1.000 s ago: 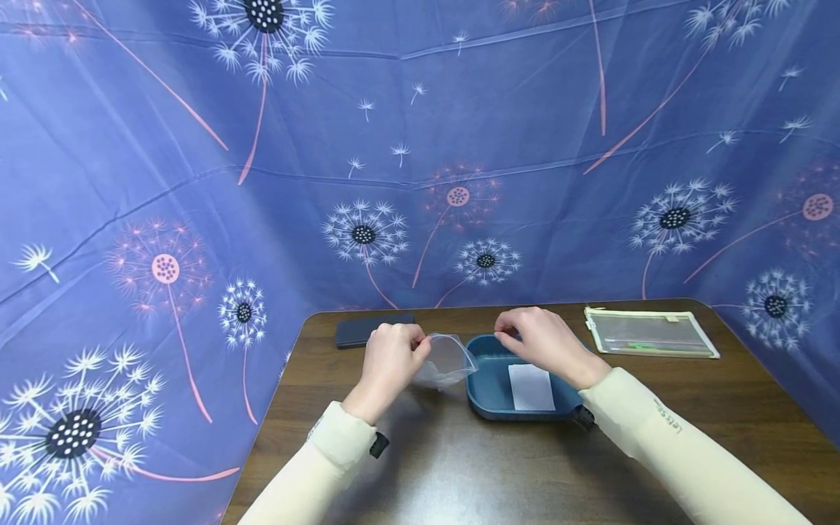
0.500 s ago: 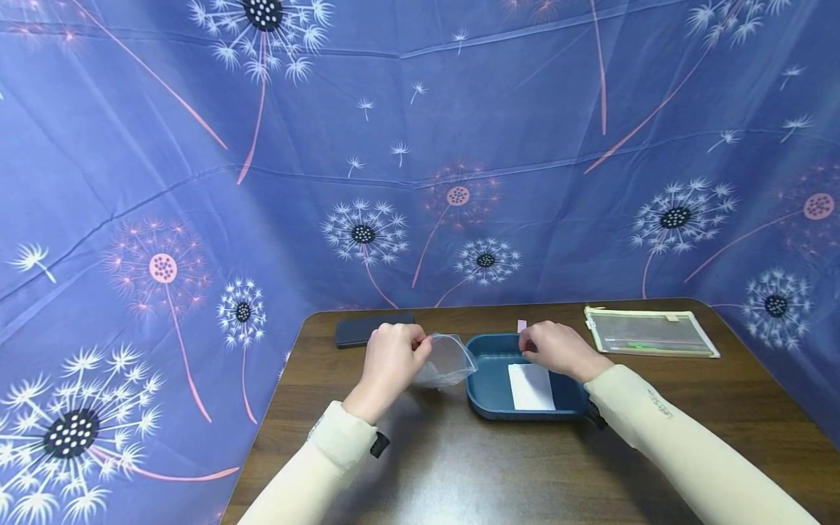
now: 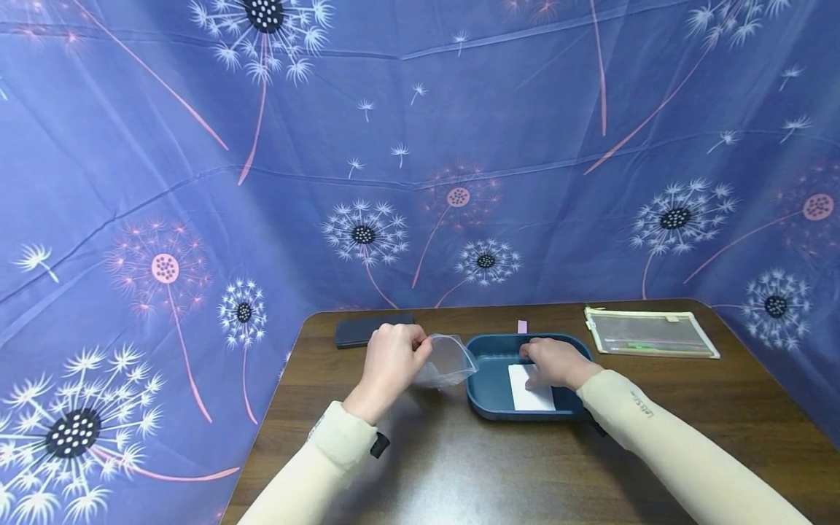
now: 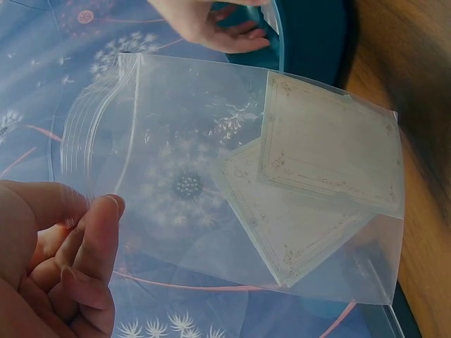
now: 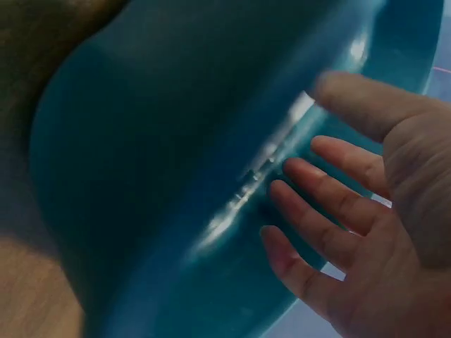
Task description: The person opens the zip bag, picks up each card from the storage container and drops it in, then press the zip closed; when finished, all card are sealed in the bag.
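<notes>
My left hand (image 3: 390, 362) pinches the edge of a clear zip bag (image 3: 449, 361) to the left of a blue tray (image 3: 483, 410). In the left wrist view, two cream cards (image 4: 331, 144) with ornamental borders lie overlapped inside the bag, close to its bottom. My right hand (image 3: 559, 362) is over the tray, its thumb above a stack of white paper (image 3: 530, 399). Seen from the right wrist, this hand's fingers (image 5: 324, 218) are spread and slightly bent, with nothing between them. Whether they touch the tray or the paper I cannot tell.
Behind the tray lies a small pink piece (image 3: 521, 327). A dark flat case (image 3: 357, 333) is at the back left of the wooden table (image 3: 479, 474). At the back right sits a mesh zip pouch (image 3: 650, 334) with something green inside. Patterned blue cloth hangs behind.
My right hand has moved from the tray's back edge down and toward the white paper, its fingers opening. The pink piece behind the tray has come into sight. My left hand and the bag stay put.
</notes>
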`<state>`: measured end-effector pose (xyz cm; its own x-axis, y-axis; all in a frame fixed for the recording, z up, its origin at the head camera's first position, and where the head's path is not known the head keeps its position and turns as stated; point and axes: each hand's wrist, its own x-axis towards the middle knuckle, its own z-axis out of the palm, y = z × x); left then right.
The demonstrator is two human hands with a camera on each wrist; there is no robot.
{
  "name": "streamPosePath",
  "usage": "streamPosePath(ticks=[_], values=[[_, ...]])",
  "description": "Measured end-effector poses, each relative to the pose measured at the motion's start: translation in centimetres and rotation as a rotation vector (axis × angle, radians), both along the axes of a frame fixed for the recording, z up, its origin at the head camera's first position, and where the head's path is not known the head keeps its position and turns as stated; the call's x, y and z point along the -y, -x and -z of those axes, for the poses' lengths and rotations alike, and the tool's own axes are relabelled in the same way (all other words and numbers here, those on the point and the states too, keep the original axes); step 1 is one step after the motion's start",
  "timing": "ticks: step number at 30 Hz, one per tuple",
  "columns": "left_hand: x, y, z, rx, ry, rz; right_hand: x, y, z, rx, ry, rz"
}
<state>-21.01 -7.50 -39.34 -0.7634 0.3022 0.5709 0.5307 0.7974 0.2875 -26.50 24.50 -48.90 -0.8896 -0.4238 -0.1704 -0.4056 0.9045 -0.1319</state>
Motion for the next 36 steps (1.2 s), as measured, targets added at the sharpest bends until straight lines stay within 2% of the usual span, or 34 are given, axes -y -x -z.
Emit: streamPosePath(ticks=[5, 10, 22, 27, 36], values=[[0.0, 0.0, 0.0, -0.016, -0.002, -0.005, -0.1, -0.3, 0.5, 0.06, -0.007, 0.017], [0.0, 0.0, 0.0, -0.005, -0.007, 0.0, -0.3, -0.5, 1.0, 0.052, -0.043, -0.008], [0.0, -0.1, 0.0, -0.005, -0.009, -0.002, -0.4, -0.6, 1.1, 0.041, -0.026, 0.017], [0.0, -0.1, 0.1, -0.008, -0.007, 0.0, -0.4, -0.8, 1.2, 0.006, -0.022, 0.007], [0.0, -0.2, 0.1, 0.001, -0.008, 0.006, -0.4, -1.1, 1.4, -0.126, -0.038, -0.046]])
